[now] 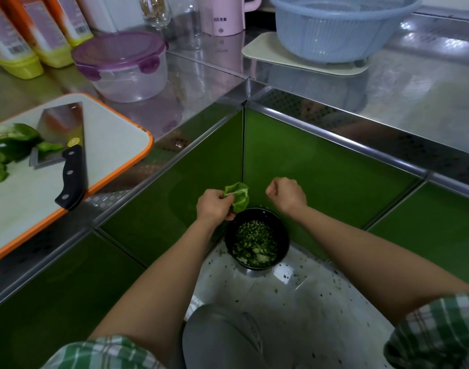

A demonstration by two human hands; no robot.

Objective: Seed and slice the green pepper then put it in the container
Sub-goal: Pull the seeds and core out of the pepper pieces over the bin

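My left hand (215,205) grips a piece of green pepper (238,196), hollow side up, low in front of the green cabinet corner and just above a black bin (282,234) on the floor. The bin holds green scraps and pale seeds. My right hand (286,195) hangs to the right of the pepper with its fingers curled; whether it holds anything is hidden. More green pepper pieces (13,143) lie on the white cutting board (116,145) at the left, beside a cleaver (61,134) with a black handle. A clear container (126,67) with a purple lid stands behind the board.
A blue colander (339,27) sits on a cream mat at the back right of the steel counter (414,83). Bottles, a glass jar and a pink kettle (222,14) line the back. Seeds and scraps dot the floor around the bin. My grey shoe (222,339) is below it.
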